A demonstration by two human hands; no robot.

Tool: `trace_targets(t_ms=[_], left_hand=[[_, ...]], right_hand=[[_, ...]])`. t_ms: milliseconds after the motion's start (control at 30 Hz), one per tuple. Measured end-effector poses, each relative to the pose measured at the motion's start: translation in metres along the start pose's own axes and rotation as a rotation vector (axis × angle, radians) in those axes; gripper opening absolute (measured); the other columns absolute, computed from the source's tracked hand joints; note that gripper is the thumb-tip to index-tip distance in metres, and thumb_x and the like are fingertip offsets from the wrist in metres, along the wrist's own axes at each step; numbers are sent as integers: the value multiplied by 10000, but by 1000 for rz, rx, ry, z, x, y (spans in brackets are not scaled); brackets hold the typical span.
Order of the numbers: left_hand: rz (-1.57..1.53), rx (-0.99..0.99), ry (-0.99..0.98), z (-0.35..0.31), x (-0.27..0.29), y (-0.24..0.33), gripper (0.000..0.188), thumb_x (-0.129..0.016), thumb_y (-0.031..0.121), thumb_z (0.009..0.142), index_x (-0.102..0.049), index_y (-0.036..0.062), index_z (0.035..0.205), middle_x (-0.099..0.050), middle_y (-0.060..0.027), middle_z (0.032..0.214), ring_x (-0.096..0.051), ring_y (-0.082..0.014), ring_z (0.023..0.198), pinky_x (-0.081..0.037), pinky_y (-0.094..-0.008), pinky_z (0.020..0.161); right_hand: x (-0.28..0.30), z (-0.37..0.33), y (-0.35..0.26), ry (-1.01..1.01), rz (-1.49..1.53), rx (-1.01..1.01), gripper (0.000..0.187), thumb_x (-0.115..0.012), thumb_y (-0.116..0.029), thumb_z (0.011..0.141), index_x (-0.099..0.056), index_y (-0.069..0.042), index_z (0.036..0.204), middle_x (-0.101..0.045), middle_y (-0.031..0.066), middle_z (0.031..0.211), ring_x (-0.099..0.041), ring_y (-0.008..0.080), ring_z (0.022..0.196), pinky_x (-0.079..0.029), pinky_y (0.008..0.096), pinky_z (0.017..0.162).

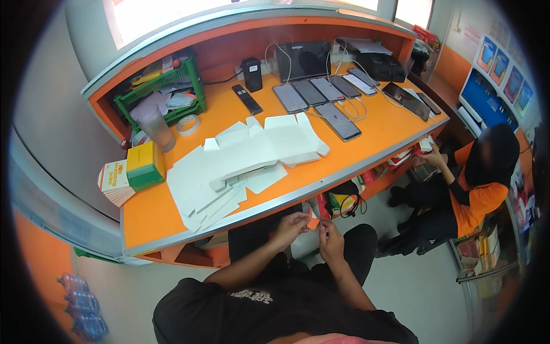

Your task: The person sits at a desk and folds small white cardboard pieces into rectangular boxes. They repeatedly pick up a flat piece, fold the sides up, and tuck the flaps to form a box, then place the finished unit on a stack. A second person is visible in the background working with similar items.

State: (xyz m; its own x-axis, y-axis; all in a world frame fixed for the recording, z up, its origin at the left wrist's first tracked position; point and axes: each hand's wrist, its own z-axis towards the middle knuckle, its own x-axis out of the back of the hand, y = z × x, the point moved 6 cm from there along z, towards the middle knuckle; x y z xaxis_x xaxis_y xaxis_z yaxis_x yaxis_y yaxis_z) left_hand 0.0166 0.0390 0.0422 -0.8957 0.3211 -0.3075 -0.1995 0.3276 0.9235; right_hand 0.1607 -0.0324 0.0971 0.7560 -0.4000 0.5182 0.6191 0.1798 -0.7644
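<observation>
In front of my lap, below the counter's front edge, I hold a small flat orange piece (313, 220) with a bit of white at its top. My left hand (290, 229) pinches it from one side. At its other edge my right hand (331, 242) has its fingers closed on it too. What exactly the piece is cannot be made out. Nearest on the counter lies a stack of white die-cut cardboard sheets (197, 178), with a partly folded white box blank (286, 137) on top.
Several phones (338, 120) with cables lie on the orange counter (366, 143). A green tray rack (192, 86), tape roll (188, 124), clear cup (157, 131) and yellow-green box (145, 166) stand left. A person in orange (487, 200) crouches right, holding a small box.
</observation>
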Motion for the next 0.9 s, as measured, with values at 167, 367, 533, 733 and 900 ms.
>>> trace_targets(t_ms=[167,367,533,733,900], left_hand=[[273,-209,139,-23,-13,21,268,-662,182,949,-691,-2,1142,-736,-105,964,-687,-127,843,-542,-263,758],[559,-583,143,-38,-28,47,234,-696,157,917,-718,23,1107,-740,-141,1008,-716,-172,878,-549,-282,757],[628,-631,55,-36,-31,53,242,-717,139,895,-717,18,1105,-733,-147,1027,-715,-224,912,-546,-301,794],[522,-602,6,-36,-36,65,267,-725,164,892,-713,14,1113,-730,-151,1034,-710,-228,917,-540,-309,818],[485,-579,6,-33,-37,69,254,-726,163,899,-718,16,1107,-733,-130,1034,-689,-166,925,-533,-292,827]], right_hand=[[-6,-3,29,104,626,-349,177,-664,-125,949,-632,30,1029,-715,90,1020,-662,132,893,-519,277,772],[-7,1,15,24,672,-353,177,-712,-103,913,-694,49,1002,-688,149,1152,-642,149,1010,-487,277,904],[0,5,15,20,626,-366,159,-716,-89,905,-721,56,969,-687,161,1158,-636,156,1030,-488,289,919],[9,12,6,107,593,-302,172,-730,-97,893,-724,52,979,-714,157,1107,-655,157,989,-510,298,893],[17,20,-10,93,521,-228,172,-733,-90,887,-726,48,990,-711,152,1124,-653,155,1003,-521,288,872]])
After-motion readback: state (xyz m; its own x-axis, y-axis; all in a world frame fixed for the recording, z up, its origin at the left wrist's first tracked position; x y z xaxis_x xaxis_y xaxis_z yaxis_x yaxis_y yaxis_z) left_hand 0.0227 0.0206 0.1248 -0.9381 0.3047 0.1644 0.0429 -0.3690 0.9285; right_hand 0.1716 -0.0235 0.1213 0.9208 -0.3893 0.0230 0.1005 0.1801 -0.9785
